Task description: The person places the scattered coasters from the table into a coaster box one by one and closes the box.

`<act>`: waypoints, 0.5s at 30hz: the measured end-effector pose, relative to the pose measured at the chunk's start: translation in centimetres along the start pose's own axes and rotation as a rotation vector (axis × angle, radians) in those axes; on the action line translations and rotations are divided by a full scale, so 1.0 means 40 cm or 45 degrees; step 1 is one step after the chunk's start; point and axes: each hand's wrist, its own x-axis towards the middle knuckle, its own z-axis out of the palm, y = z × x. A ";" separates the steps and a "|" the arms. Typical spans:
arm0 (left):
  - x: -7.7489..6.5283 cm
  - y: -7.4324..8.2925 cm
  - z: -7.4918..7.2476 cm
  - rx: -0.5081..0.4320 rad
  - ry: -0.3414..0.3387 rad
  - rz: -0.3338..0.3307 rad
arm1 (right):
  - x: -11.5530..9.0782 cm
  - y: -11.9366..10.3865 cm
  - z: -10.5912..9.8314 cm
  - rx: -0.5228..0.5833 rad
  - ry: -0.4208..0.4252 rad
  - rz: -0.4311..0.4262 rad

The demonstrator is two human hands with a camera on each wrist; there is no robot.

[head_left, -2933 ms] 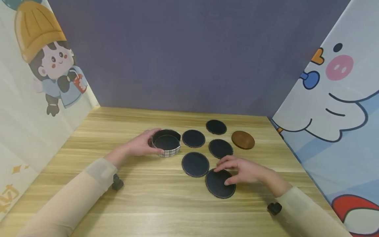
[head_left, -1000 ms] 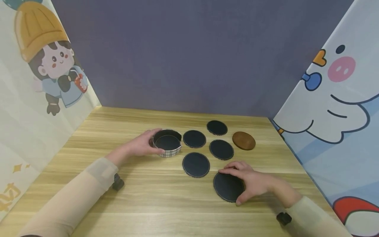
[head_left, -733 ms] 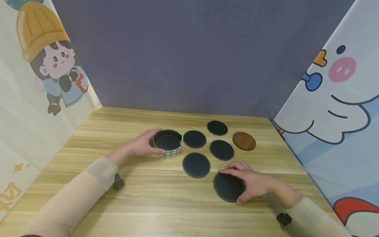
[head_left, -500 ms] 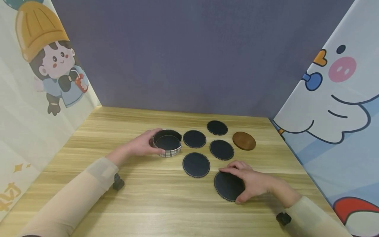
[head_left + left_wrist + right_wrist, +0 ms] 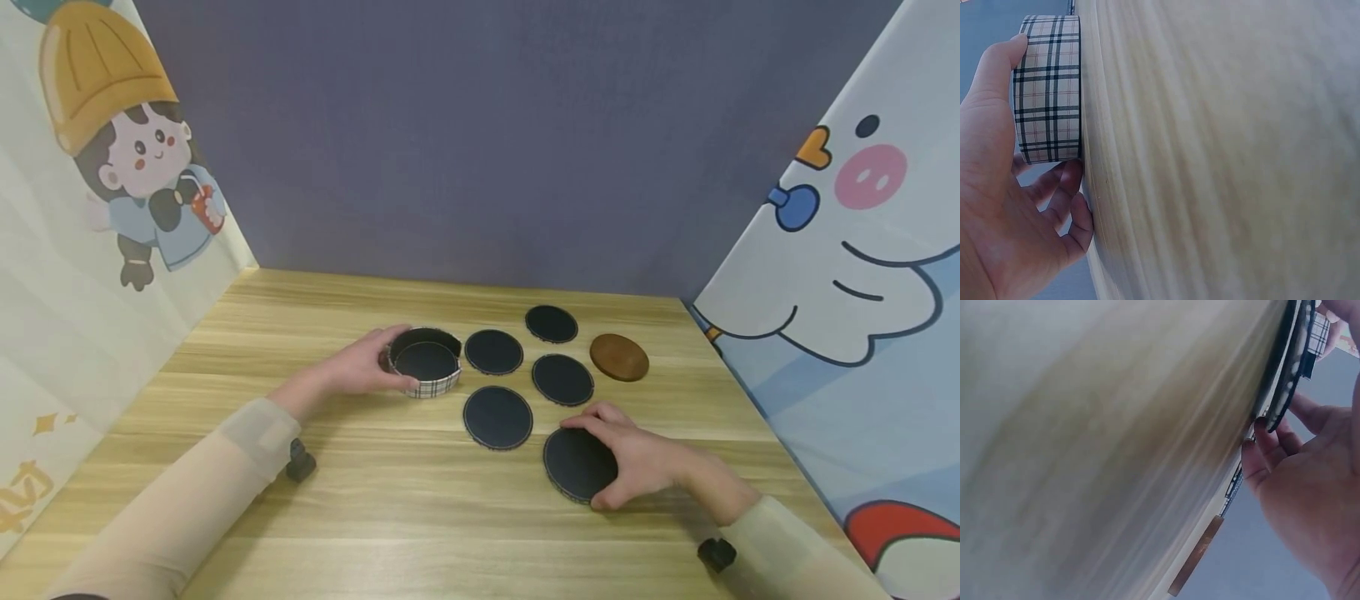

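Observation:
My left hand [image 5: 367, 364] grips a round coaster holder [image 5: 435, 388], with the thumb at its near side and the fingers round the back. In the left wrist view its plaid wall [image 5: 1050, 94] stands on edge to the wooden surface. At the front right, my right hand [image 5: 636, 458] pinches a black round coaster [image 5: 576, 465] between thumb and fingertips. The right wrist view shows that coaster's edge [image 5: 1292, 375] from the side, slightly raised from the table, fingertips under its rim. Inside the holder the floor is black, and a gap opens in its right wall.
Several more black coasters lie flat between the hands, among them a near one [image 5: 498, 417], a middle one [image 5: 562, 379] and a far one [image 5: 551, 323]. A brown wooden disc [image 5: 618, 357] lies at the right. A grey-blue panel [image 5: 465, 150] closes the table's back.
My right hand first reached over the front coaster, then shifted it right and took it by its edges. Just now its near edge lifts slightly. The left hand stays on the holder.

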 end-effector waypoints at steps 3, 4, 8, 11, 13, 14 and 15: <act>-0.001 0.002 0.000 0.006 -0.004 -0.003 | 0.005 -0.002 -0.001 0.006 0.029 0.006; -0.001 0.002 -0.001 0.009 -0.004 -0.003 | 0.007 -0.002 -0.002 0.002 0.042 0.009; -0.002 0.005 -0.001 0.009 -0.002 -0.002 | 0.020 -0.001 -0.008 -0.025 0.102 0.013; -0.003 0.007 -0.002 0.009 -0.001 -0.002 | 0.035 -0.003 -0.016 -0.034 0.129 0.012; -0.004 0.008 -0.002 0.008 -0.001 -0.005 | 0.047 -0.006 -0.023 -0.033 0.143 0.008; -0.005 0.008 -0.003 0.007 -0.001 -0.008 | 0.053 -0.008 -0.026 -0.037 0.148 0.005; -0.005 0.008 -0.003 0.006 -0.002 -0.010 | 0.060 -0.011 -0.030 -0.036 0.154 0.000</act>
